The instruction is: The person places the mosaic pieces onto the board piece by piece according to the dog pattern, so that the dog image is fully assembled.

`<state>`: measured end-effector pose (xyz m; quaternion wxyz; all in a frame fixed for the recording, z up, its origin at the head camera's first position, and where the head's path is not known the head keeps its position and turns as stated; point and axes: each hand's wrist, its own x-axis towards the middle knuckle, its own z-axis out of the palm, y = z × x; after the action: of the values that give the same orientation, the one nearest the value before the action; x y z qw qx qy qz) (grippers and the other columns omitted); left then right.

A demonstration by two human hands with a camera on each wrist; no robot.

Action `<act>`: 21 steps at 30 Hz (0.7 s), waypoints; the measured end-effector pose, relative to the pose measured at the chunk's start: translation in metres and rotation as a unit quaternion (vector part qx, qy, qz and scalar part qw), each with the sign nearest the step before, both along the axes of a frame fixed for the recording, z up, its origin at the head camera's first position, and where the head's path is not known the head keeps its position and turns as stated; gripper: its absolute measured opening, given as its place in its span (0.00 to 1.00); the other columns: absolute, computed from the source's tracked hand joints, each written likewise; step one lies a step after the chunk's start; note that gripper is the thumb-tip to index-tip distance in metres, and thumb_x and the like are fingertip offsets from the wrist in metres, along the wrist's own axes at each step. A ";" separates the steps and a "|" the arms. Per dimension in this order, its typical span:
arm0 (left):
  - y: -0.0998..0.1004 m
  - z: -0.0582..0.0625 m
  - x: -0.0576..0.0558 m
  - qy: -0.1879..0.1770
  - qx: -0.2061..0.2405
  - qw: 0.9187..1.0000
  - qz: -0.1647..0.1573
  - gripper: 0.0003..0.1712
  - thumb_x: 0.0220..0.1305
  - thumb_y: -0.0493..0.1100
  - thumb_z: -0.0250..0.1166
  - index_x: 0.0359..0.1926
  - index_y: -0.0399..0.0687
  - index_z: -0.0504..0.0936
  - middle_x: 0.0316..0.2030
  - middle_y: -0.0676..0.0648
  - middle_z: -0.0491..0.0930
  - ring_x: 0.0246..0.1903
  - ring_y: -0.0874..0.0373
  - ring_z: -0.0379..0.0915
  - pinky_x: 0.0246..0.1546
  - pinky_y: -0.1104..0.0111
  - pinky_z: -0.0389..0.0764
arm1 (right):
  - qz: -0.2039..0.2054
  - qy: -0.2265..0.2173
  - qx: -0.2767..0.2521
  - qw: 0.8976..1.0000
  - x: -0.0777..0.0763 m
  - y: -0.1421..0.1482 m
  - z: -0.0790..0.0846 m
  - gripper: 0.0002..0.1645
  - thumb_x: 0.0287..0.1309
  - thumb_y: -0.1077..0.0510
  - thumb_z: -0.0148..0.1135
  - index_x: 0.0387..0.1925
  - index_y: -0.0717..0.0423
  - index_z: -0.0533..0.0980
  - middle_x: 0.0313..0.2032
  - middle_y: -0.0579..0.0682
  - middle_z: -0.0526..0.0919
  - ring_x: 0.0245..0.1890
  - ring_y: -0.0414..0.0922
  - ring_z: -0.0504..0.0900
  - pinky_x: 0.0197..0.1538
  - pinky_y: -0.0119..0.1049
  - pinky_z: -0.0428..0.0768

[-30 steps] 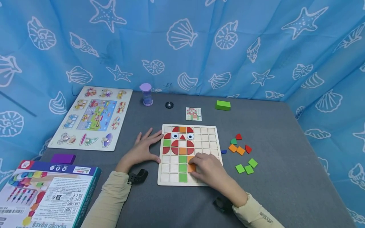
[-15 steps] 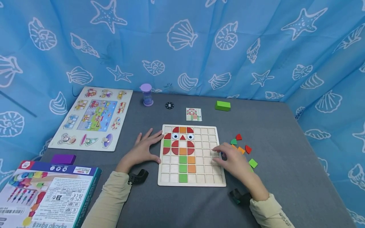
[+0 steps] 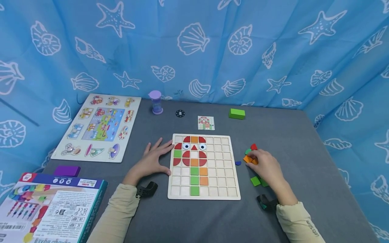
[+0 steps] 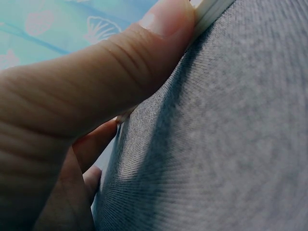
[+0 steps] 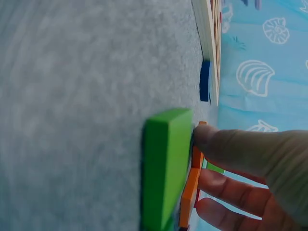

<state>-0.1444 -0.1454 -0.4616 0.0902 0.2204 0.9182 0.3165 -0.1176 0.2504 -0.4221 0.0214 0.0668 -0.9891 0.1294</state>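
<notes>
A wooden grid board (image 3: 220,194) lies in the middle of the table, holding red, orange, green and eye-patterned tiles in its left and centre columns. My left hand (image 3: 150,163) is spread along its left side, fingertips and thumb at the edge; the left wrist view shows the thumb (image 4: 166,21) against the wooden rim. Right of the board, my right hand (image 3: 267,165) pinches an orange square tile (image 3: 247,159) between thumb and fingers, low over the table. Another orange tile (image 5: 189,197) is beside the fingers. Green square tiles (image 3: 255,181) lie nearer me, partly under the hand.
A small picture card (image 3: 206,123) lies beyond the board, with a green block (image 3: 237,113), a black disc (image 3: 180,113) and a purple sand timer (image 3: 156,102). On the left are a vehicle puzzle (image 3: 127,131), a purple block (image 3: 67,170) and a box (image 3: 60,209). A blue piece (image 3: 238,163) sits beside the board.
My right hand has left an orange tile on the board and moved right to the loose tiles, where it takes hold of another orange one. My left hand stays at the board.
</notes>
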 end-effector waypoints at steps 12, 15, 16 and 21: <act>0.001 0.000 -0.001 0.000 -0.003 1.000 0.003 0.60 0.29 0.65 0.71 0.66 0.60 0.55 0.67 0.55 0.50 0.68 0.49 0.30 0.60 0.46 0.27 | 0.035 0.002 -0.046 0.998 0.005 -0.014 0.005 0.16 0.43 0.61 0.67 0.39 0.57 0.79 0.36 0.52 0.78 0.31 0.46 0.73 0.33 0.40 0.74; 0.001 0.001 0.000 -0.001 0.003 1.000 0.004 0.60 0.29 0.63 0.73 0.66 0.59 0.56 0.67 0.55 0.50 0.68 0.49 0.30 0.60 0.45 0.27 | 0.079 0.019 -0.072 0.994 0.009 -0.028 0.007 0.16 0.42 0.62 0.68 0.38 0.55 0.79 0.35 0.48 0.78 0.32 0.44 0.73 0.34 0.38 0.74; 0.001 0.001 0.000 0.000 0.004 1.000 0.004 0.60 0.29 0.62 0.73 0.66 0.58 0.56 0.67 0.54 0.51 0.68 0.48 0.30 0.60 0.45 0.27 | 0.096 0.022 -0.077 0.992 0.010 -0.034 0.009 0.16 0.41 0.62 0.68 0.38 0.54 0.79 0.35 0.47 0.78 0.32 0.43 0.74 0.35 0.37 0.75; 0.001 0.003 0.001 0.000 0.009 1.000 0.004 0.60 0.29 0.60 0.74 0.66 0.57 0.56 0.67 0.53 0.51 0.68 0.48 0.30 0.60 0.45 0.27 | 0.175 0.011 -0.073 0.982 0.016 -0.063 0.010 0.15 0.41 0.59 0.69 0.37 0.51 0.79 0.35 0.42 0.78 0.33 0.39 0.74 0.36 0.34 0.75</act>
<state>-0.1438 -0.1439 -0.4587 0.0872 0.2177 0.9163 0.3246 -0.1019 0.1871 -0.4123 0.0136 0.2388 -0.9496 0.2026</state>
